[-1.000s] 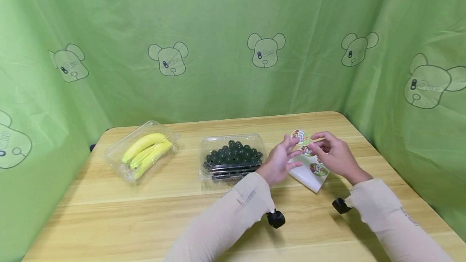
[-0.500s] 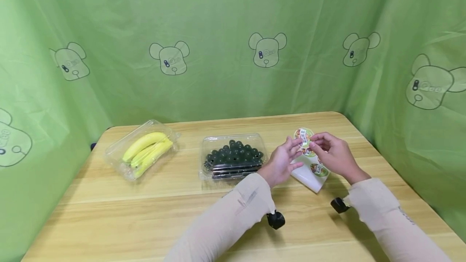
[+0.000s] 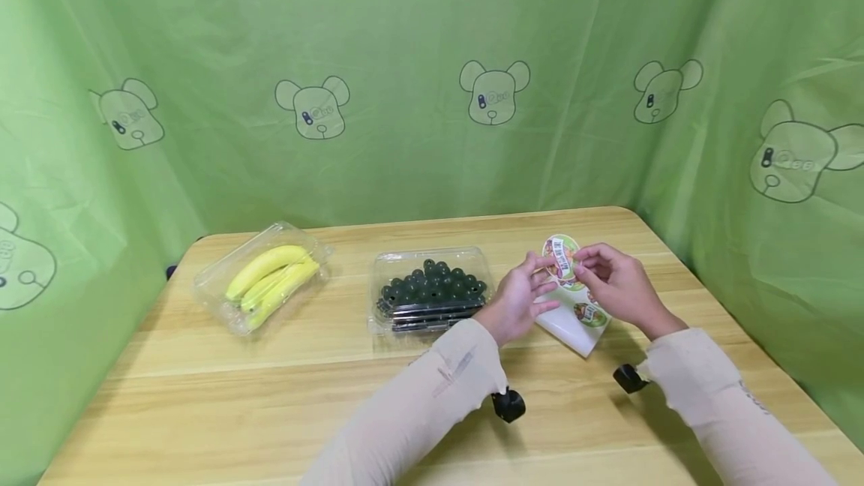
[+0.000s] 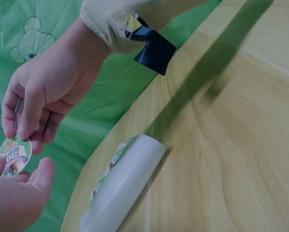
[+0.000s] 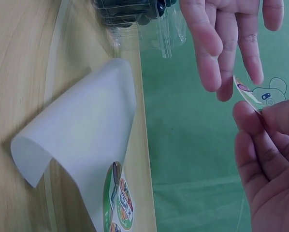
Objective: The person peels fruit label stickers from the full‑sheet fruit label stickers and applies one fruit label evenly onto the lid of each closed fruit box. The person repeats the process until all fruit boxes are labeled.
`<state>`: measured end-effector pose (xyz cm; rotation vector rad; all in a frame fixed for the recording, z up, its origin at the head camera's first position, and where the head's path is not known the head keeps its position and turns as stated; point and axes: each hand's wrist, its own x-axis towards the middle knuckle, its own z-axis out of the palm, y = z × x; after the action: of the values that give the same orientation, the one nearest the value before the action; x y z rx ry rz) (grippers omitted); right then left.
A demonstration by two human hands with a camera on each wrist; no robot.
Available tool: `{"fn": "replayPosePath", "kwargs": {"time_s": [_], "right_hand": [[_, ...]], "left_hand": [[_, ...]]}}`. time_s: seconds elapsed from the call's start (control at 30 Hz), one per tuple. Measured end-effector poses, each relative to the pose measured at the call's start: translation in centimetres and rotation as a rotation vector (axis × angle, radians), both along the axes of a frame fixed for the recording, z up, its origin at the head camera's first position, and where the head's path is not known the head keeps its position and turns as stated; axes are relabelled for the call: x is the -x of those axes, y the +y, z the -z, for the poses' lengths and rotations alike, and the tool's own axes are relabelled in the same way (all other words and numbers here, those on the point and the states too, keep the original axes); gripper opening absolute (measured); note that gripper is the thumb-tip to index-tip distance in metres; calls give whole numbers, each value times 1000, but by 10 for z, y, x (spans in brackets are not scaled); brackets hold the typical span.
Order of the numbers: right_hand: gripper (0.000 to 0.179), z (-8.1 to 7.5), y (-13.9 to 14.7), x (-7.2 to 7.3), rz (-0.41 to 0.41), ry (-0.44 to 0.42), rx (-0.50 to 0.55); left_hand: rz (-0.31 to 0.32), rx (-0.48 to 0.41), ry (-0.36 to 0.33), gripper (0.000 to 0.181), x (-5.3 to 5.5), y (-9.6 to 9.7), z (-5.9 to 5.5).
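Thumb and index finger of my right hand [image 3: 621, 283] pinch a round printed fruit sticker [image 3: 559, 248] by its edge. My left hand [image 3: 514, 304] is spread, palm turned inward, its fingertips right at the sticker's left side. In the right wrist view the raised sticker [image 5: 247, 94] shows nearly edge-on, with the left fingers [image 5: 226, 53] extended beside it. Beneath the hands, a curled white sticker sheet [image 3: 568, 327] lies on the table, several round stickers [image 3: 590, 314] on it. The left wrist view shows its rolled white back [image 4: 125, 183].
Left of the hands stands a clear plastic clamshell [image 3: 378, 306] of dark grapes [image 3: 432, 287]. Farther left, another clear clamshell [image 3: 212, 287] holds yellow bananas [image 3: 273, 276]. Green curtains [image 3: 405, 171] enclose the back and sides of the wooden table [image 3: 270, 418].
The pinched sticker has risen a little and turned, its printed label now slanting the other way. Both hands stay nearly in place; the left shifts only slightly.
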<state>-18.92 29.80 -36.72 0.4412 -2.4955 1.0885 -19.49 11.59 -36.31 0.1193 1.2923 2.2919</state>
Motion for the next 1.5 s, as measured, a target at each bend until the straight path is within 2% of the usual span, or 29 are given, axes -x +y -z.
{"fn": "replayPosePath", "kwargs": {"time_s": [0.2, 0.33, 0.5, 0.77, 1.0, 1.2, 1.3, 1.5], "right_hand": [[14, 1, 1, 0, -4, -12, 8], [21, 0, 2, -2, -4, -48, 19], [33, -1, 3, -4, -63, -115, 41], [25, 1, 5, -2, -31, -28, -32], [31, 1, 4, -1, -76, 8, -32], [38, 3, 5, 0, -109, 18, -23], [38, 3, 4, 0, -104, -4, 7], [40, 2, 2, -1, -107, -69, 88]], "left_hand": [[-52, -4, 0, 49, 2, -1, 1], [-51, -1, 11, 49, 3, -1, 1], [-52, 25, 23, 48, 4, -1, -1], [-51, 83, 21, 50, 5, 0, 1], [-35, 96, 29, 50, 5, 0, 0], [-28, 95, 39, 43, 6, 1, -3], [-53, 127, 49, 35, 6, 1, -5], [-120, 262, 103, 23, 6, 1, -7]]}}
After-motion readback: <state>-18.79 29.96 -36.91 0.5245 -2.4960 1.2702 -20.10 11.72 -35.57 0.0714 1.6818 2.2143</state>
